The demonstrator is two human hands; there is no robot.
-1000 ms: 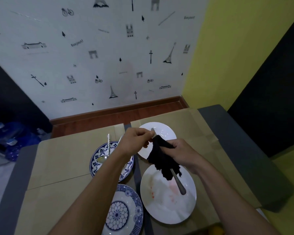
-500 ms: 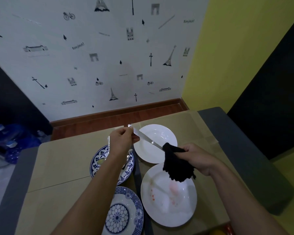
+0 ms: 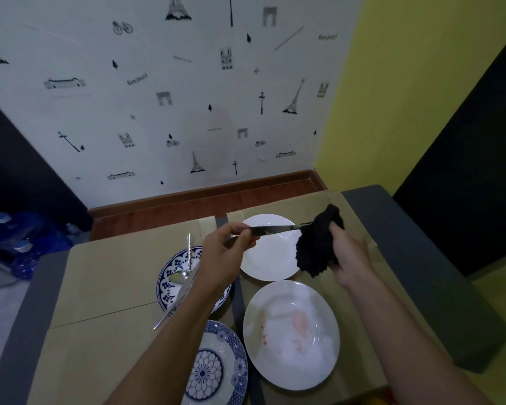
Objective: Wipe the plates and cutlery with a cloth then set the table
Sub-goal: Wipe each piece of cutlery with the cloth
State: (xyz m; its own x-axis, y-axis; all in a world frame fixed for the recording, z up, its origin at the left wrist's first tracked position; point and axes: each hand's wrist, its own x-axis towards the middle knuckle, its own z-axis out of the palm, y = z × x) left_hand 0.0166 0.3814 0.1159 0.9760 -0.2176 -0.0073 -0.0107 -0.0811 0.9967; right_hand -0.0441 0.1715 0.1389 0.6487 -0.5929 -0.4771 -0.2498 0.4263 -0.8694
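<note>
Head view, centre of frame: the left hand (image 3: 221, 252) pinches one end of a knife (image 3: 275, 229), held level above the far white plate (image 3: 263, 264). Its other end is buried in the black cloth (image 3: 319, 244) bunched in the right hand (image 3: 348, 258). Below lies a stained white plate (image 3: 289, 334).
</note>
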